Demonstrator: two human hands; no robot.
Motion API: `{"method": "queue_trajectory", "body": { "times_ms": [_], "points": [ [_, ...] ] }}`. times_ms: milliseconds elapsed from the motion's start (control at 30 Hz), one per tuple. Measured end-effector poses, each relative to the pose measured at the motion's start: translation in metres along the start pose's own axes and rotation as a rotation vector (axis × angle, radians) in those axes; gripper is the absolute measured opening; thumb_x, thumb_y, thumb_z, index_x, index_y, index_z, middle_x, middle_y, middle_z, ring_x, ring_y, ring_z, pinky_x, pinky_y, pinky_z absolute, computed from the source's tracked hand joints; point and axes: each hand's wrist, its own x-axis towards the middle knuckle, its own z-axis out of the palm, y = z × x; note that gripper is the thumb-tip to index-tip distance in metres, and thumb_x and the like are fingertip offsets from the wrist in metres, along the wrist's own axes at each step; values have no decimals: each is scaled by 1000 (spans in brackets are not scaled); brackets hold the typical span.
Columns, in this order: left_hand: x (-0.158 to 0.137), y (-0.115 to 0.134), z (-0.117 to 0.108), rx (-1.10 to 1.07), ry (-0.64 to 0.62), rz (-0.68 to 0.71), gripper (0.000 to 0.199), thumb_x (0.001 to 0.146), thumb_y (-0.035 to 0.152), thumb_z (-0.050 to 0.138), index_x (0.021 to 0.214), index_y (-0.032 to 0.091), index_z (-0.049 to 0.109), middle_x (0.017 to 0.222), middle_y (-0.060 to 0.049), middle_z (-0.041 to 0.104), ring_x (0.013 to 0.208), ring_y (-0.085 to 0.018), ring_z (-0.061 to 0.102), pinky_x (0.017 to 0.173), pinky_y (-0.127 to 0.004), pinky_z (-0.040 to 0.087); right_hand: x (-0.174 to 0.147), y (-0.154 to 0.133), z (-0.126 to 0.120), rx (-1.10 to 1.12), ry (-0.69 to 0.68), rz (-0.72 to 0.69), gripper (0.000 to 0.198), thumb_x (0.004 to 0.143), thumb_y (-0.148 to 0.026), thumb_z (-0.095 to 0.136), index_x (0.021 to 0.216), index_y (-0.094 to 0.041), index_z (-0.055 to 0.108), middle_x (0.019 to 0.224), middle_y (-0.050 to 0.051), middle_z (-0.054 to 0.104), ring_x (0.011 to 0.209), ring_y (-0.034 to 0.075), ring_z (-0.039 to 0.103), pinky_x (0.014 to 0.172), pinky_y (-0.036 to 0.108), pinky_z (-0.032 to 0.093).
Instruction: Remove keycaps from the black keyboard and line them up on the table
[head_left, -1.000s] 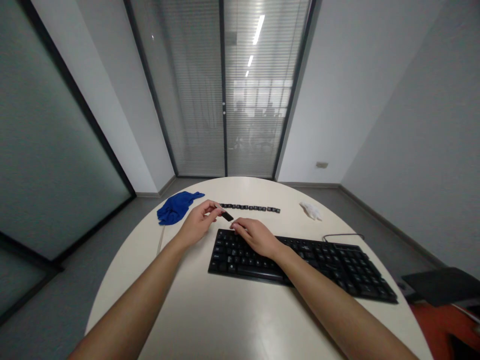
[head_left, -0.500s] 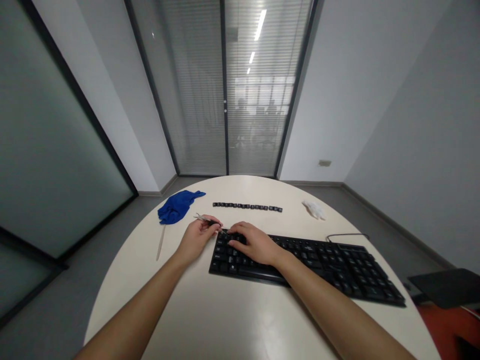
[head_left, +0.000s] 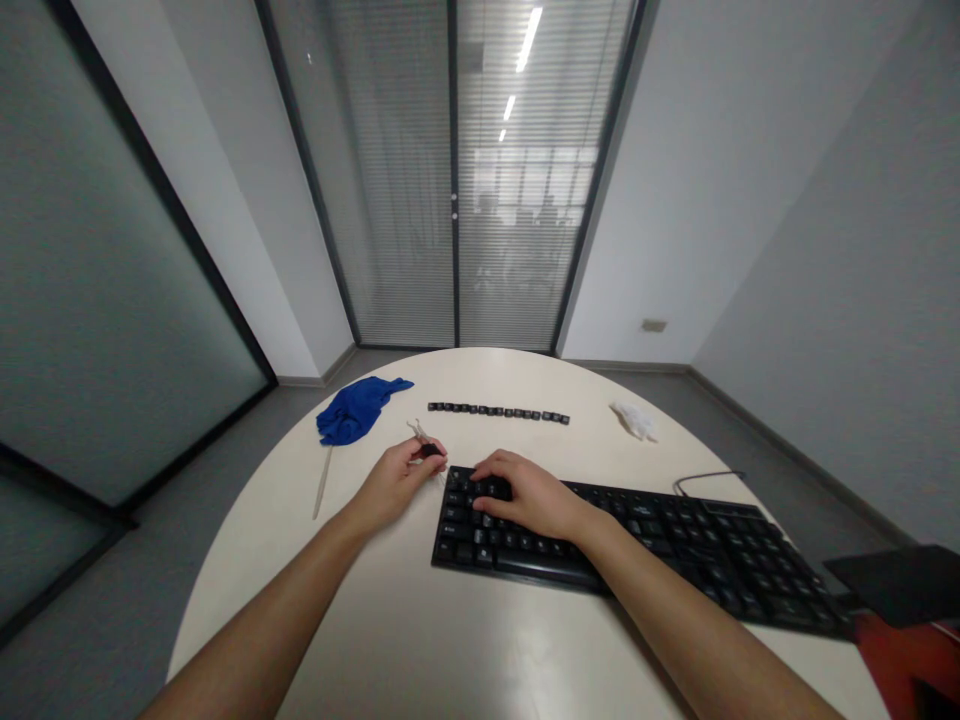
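Observation:
My left hand (head_left: 391,488) pinches a small keycap puller (head_left: 430,450) with a black middle and thin metal wire ends. It is held over the table, just left of the keyboard's upper left corner. On the left part of the black keyboard (head_left: 517,562) lies my right hand (head_left: 534,500), palm down, thumb and fingers apart. The fingers cover some of the keys there. Beyond both hands, a line of loose black keycaps (head_left: 499,411) runs across the white table.
A crumpled blue cloth (head_left: 358,410) lies at the back left of the round table (head_left: 420,630), with a thin pale stick (head_left: 322,485) beside it. White crumpled tissue (head_left: 634,420) sits at the back right. The keyboard cable (head_left: 709,474) curves behind the keyboard.
My left hand has drawn the puller away from the keyboard's corner and turned it more upright. The keyboard sits slightly farther right and nearer, with my right hand still on it.

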Motion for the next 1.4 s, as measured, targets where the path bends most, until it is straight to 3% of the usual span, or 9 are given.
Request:
{"method": "queue_trajectory", "body": {
  "times_ms": [167, 367, 733, 900, 1133, 1400],
  "points": [
    [-1, 1, 8, 64, 19, 4, 23, 87, 36, 59, 96, 15, 65, 93, -7, 68, 87, -20, 63, 77, -33, 53, -2, 0, 2, 16, 8, -44, 31, 87, -34, 65, 116, -23, 64, 118, 7, 64, 112, 21, 57, 101, 38, 42],
    [-3, 5, 16, 163, -49, 61, 19, 90, 33, 57, 92, 17, 67, 91, -6, 69, 85, -19, 64, 74, -29, 53, -2, 0, 4, 36, -3, -44, 32, 89, -32, 63, 119, -23, 62, 119, 6, 66, 112, 21, 59, 101, 36, 43],
    [-4, 5, 5, 209, -197, 121, 18, 90, 28, 58, 95, 19, 74, 94, -6, 71, 90, -21, 65, 82, -31, 50, 7, -9, -4, -97, -69, -25, 32, 90, -34, 59, 119, -24, 65, 112, 6, 70, 105, 23, 63, 93, 35, 46],
    [0, -3, 8, 102, -119, 18, 20, 89, 29, 61, 96, 16, 74, 92, -6, 75, 88, -22, 67, 81, -32, 50, 13, -7, 6, -69, 5, -46, 24, 93, -25, 52, 110, -22, 69, 107, 6, 70, 102, 20, 63, 93, 33, 46],
    [0, -1, 8, 166, -121, 86, 20, 88, 30, 61, 92, 16, 75, 91, -7, 74, 87, -21, 66, 80, -29, 49, 10, -1, 12, 22, 42, -40, 25, 95, -26, 52, 112, -24, 69, 107, 5, 71, 100, 20, 63, 93, 33, 47],
    [1, -3, 13, 93, -43, -77, 23, 85, 33, 62, 84, 13, 74, 80, -5, 75, 74, -20, 65, 67, -27, 47, 11, 1, 13, 65, 33, -63, 28, 96, -29, 51, 118, -28, 69, 109, 4, 73, 103, 21, 64, 94, 34, 46]
  ]
}}
